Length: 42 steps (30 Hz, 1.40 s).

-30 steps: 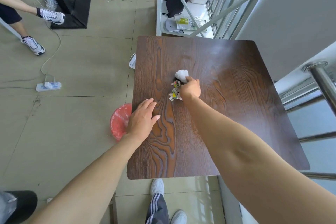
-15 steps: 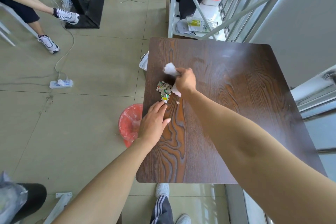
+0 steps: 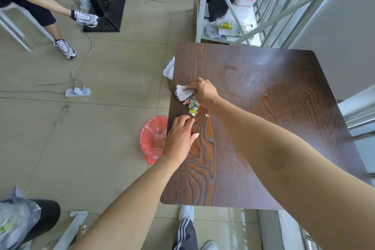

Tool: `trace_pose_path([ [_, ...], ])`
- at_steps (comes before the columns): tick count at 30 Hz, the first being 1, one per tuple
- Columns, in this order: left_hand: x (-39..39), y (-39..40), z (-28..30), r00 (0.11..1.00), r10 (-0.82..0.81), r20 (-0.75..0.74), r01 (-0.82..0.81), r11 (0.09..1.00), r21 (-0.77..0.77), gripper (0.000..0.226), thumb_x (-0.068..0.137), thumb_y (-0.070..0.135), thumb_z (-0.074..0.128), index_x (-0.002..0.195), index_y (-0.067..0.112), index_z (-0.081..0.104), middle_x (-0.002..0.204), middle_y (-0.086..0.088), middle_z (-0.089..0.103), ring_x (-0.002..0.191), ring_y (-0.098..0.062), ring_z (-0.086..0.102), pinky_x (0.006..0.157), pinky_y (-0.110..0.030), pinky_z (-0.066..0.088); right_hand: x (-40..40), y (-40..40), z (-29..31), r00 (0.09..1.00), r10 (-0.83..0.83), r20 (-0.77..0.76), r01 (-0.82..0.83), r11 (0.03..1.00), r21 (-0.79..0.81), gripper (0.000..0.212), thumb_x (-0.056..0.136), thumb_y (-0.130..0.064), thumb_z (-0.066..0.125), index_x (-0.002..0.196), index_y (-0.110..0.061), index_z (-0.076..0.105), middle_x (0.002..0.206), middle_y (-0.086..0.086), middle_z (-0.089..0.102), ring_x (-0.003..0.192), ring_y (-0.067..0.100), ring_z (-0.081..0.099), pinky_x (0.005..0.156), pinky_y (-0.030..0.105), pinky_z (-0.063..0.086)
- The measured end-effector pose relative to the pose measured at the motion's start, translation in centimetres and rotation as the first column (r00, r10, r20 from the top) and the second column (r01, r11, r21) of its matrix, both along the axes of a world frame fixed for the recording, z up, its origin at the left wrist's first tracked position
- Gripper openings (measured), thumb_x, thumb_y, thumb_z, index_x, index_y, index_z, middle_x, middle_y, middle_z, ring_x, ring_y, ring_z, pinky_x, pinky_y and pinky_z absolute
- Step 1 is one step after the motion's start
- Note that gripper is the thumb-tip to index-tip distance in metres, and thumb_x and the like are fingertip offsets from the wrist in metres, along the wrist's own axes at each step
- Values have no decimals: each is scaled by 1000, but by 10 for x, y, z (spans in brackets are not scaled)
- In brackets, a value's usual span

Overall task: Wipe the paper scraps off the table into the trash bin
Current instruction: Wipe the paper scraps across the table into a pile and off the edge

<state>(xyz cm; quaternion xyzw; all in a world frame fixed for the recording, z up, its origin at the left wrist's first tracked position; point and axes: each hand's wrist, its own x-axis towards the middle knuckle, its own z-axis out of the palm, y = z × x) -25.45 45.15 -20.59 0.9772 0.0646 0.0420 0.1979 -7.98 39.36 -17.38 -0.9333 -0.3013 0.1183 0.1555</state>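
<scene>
The right hand (image 3: 204, 90) is gripping a white tissue (image 3: 183, 93) beside the paper scraps (image 3: 192, 105); the trash bin (image 3: 152, 138) is lying left, below the desk (image 3: 263, 128) edge, the released left hand (image 3: 179, 136) nearer.

Right hand (image 3: 205, 91) swept tissue (image 3: 183, 92), scraps (image 3: 192, 105) leftward, now near table (image 3: 263, 128) left edge.

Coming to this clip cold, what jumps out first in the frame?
The dark wood-grain table fills the right half, with two bare arms reaching across it. Near its left edge the right hand presses a white tissue against a small heap of colourful paper scraps, while the left hand rests flat just nearer. On the floor beside that edge stands a trash bin with a red liner.
</scene>
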Motion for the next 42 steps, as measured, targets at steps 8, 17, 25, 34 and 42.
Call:
trace_pose_path([
  [8, -7, -1, 9, 998, -40, -45, 38, 998, -46, 52, 90, 29, 60, 135, 6, 48, 135, -4, 46, 127, -19, 42, 110, -31, 38, -12, -61, 12, 902, -430, -43, 430, 884, 182, 41, 92, -8, 45, 123, -25, 66, 116, 12, 55, 109, 33, 56, 87, 35, 48],
  [17, -55, -8, 10, 997, 45, -57, -43, 999, 22, 50, 92, 29, 57, 137, 12, 46, 146, -3, 42, 138, -20, 36, 114, -34, 33, -73, -90, 7, 668, -715, -207, 731, 683, -1, 45, 91, -1, 42, 134, -11, 52, 138, 16, 38, 104, 40, 62, 93, 38, 48],
  [25, -46, -8, 1, 998, 47, -52, -47, 999, 4, 51, 94, 33, 52, 140, 12, 43, 151, -3, 38, 141, -21, 30, 117, -33, 27, -77, -34, 6, 664, -692, -281, 731, 680, 52, 38, 87, -1, 44, 123, -7, 57, 130, 16, 43, 102, 39, 63, 91, 38, 47],
  [34, -45, -2, -6, 999, 53, -11, -53, 999, -4, 52, 92, 37, 55, 137, 13, 48, 148, -1, 43, 140, -18, 35, 113, -32, 30, -64, 1, 4, 734, -624, -269, 661, 747, 71, 39, 88, 4, 41, 120, -10, 58, 128, 14, 44, 98, 38, 63, 80, 32, 45],
  [42, -43, 0, -6, 999, 45, -24, -45, 999, -25, 54, 90, 38, 56, 136, 11, 49, 147, -4, 45, 138, -21, 38, 116, -32, 29, -63, 17, 3, 761, -578, -297, 627, 772, 104, 50, 89, 5, 40, 134, -13, 52, 134, 12, 42, 107, 36, 60, 94, 36, 47],
])
